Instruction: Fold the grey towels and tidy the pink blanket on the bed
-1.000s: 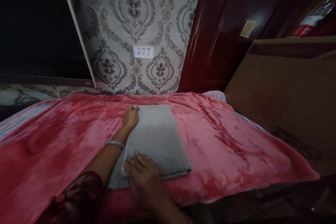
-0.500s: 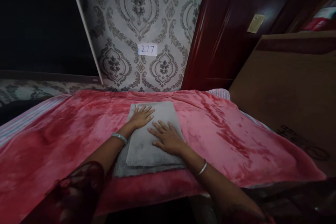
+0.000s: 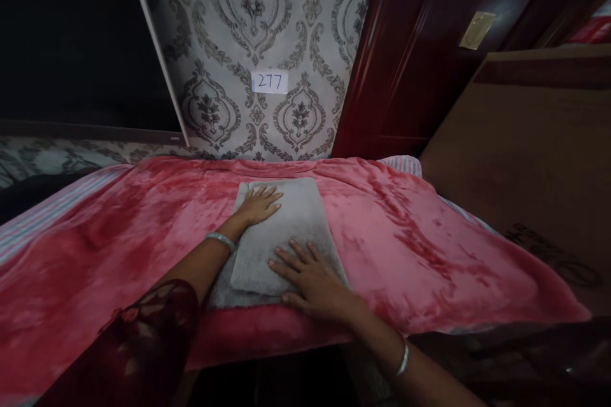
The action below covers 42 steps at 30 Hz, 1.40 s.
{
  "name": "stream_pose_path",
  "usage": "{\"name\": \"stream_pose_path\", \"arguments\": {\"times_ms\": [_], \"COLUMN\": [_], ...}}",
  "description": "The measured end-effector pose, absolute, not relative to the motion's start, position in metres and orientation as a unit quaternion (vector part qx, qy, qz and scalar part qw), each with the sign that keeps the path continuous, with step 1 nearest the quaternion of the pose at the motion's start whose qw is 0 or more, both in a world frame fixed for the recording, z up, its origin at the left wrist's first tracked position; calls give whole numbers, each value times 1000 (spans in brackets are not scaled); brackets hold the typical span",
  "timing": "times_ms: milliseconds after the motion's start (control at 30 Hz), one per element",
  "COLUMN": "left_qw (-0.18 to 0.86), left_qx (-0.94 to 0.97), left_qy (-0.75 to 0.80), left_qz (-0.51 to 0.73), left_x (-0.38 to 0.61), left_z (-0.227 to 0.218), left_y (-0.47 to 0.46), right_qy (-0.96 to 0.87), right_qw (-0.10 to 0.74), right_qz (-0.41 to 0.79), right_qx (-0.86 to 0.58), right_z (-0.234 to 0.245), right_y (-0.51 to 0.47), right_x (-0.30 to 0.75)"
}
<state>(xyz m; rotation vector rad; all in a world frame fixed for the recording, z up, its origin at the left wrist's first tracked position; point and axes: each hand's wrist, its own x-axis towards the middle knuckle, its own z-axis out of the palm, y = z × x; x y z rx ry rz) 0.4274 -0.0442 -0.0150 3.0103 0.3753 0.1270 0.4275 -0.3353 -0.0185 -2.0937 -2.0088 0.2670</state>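
Note:
A folded grey towel [image 3: 291,222] lies on a red plush blanket [image 3: 119,235] that covers the bed. My left hand [image 3: 259,205] rests flat on the towel's far left part, fingers spread. My right hand [image 3: 312,276] lies flat on the towel's near right corner, fingers stretched out. Both wrists wear a silver bangle. Neither hand holds anything.
Patterned wallpaper with a small label reading 277 [image 3: 270,82] stands behind the bed. A dark red wooden door [image 3: 420,51] is at the back right, and a brown board [image 3: 529,159] leans at the right. A striped sheet shows under the blanket's edges.
My right hand has slid from the middle of the towel back toward its near right corner. My left hand has stayed flat at the far end.

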Motion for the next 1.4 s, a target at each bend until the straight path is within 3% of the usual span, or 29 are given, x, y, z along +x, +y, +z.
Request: {"name": "stream_pose_path", "arguments": {"times_ms": [367, 533, 667, 833, 1200, 1400], "left_qw": [8, 19, 28, 41, 32, 14], "left_qx": [992, 995, 995, 988, 986, 986], "left_qy": [90, -30, -25, 8, 1, -8], "left_qz": [83, 88, 93, 149, 165, 166], "left_x": [395, 313, 268, 264, 258, 262], "left_z": [22, -7, -41, -52, -48, -70], "left_y": [-94, -165, -203, -211, -210, -202], "right_qy": [-645, -614, -672, -703, -627, -597], "right_qw": [204, 280, 173, 47, 27, 49], "right_qz": [58, 29, 54, 68, 94, 97], "right_qx": [-734, -737, -718, -706, -773, -795], "right_z": [-28, -11, -9, -11, 0, -5], "right_y": [-358, -352, -324, -283, -190, -163], "right_x": [402, 447, 472, 504, 581, 603]}}
